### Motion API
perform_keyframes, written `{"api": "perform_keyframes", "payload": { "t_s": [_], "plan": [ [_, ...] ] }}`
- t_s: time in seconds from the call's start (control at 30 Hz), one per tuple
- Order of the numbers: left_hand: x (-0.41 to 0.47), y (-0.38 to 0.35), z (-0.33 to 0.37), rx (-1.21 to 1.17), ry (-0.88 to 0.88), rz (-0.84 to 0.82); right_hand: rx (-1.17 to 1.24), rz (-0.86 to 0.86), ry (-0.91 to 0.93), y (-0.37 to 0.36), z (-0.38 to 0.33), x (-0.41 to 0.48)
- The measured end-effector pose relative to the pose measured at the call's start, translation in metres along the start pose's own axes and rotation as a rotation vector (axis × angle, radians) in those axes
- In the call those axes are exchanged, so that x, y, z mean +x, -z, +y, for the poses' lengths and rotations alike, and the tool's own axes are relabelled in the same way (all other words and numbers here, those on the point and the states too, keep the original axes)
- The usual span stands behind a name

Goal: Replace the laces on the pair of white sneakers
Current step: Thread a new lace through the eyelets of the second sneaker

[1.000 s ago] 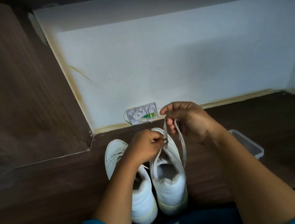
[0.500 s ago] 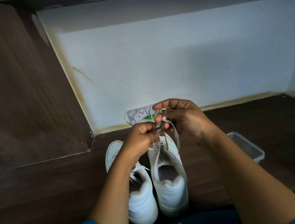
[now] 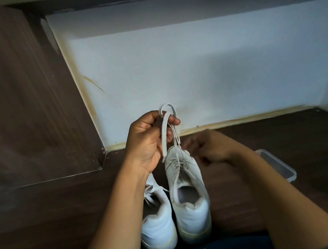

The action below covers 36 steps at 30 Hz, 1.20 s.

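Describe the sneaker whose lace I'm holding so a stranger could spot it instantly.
Below the white wall, on the dark wooden surface, it is the right sneaker, between the left sneaker and the clear plastic container. Only its lace rises into the left hand.

The left hand (image 3: 149,140) is raised, palm toward the camera, fingers curled round a flat white shoelace (image 3: 164,134). The right hand (image 3: 208,147) sits lower, blurred, its grip unreadable.
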<state>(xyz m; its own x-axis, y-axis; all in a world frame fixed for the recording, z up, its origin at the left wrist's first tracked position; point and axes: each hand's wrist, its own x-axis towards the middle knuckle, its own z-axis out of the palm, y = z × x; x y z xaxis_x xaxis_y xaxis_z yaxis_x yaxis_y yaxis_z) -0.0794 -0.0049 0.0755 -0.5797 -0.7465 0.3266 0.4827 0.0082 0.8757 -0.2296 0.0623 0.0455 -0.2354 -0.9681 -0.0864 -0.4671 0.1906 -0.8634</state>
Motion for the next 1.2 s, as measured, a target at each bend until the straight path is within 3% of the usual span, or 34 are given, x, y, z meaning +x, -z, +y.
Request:
{"api": "perform_keyframes", "payload": {
  "t_s": [0.07,0.2,0.33,0.4,0.5,0.63,0.77,0.83,0.9,0.97,1.03,1.07,1.2],
  "plan": [
    [-0.001,-0.001,0.002,-0.021,0.014,0.007,-0.144,-0.141,0.040,-0.007,0.004,-0.002],
    [-0.001,0.004,0.000,0.036,0.077,0.040,-0.189,0.021,0.166,-0.011,0.001,0.001],
    [0.000,0.016,-0.006,0.300,0.169,0.026,0.124,0.169,0.186,-0.007,-0.015,-0.005],
    [0.000,0.025,-0.004,0.458,0.271,-0.151,0.273,0.216,0.205,-0.002,-0.026,-0.009],
    [-0.006,0.034,0.006,0.557,0.503,-0.599,0.384,0.295,0.242,0.006,-0.034,-0.008],
    [-0.006,0.039,-0.001,0.579,0.564,-0.608,0.420,0.413,0.251,0.015,-0.041,-0.007],
    [-0.004,0.043,0.009,0.450,0.697,-1.033,0.365,0.493,0.178,0.025,-0.048,-0.011],
    [-0.005,0.040,0.018,0.490,0.751,-1.134,0.350,0.526,0.172,0.028,-0.050,-0.012],
    [-0.007,0.034,0.019,0.491,0.739,-0.987,0.354,0.496,0.179,0.029,-0.052,-0.013],
    [-0.005,0.032,0.008,0.577,0.617,-0.610,0.383,0.426,0.180,0.025,-0.053,-0.013],
    [-0.001,0.032,-0.007,0.834,0.477,-0.283,0.350,0.394,0.200,0.019,-0.052,-0.012],
    [0.001,0.033,-0.014,0.994,0.461,-0.231,0.306,0.396,0.217,0.017,-0.051,-0.011],
    [-0.005,0.026,-0.031,1.343,0.548,-0.369,0.181,0.304,0.196,0.013,-0.044,-0.009]
  ]
}}
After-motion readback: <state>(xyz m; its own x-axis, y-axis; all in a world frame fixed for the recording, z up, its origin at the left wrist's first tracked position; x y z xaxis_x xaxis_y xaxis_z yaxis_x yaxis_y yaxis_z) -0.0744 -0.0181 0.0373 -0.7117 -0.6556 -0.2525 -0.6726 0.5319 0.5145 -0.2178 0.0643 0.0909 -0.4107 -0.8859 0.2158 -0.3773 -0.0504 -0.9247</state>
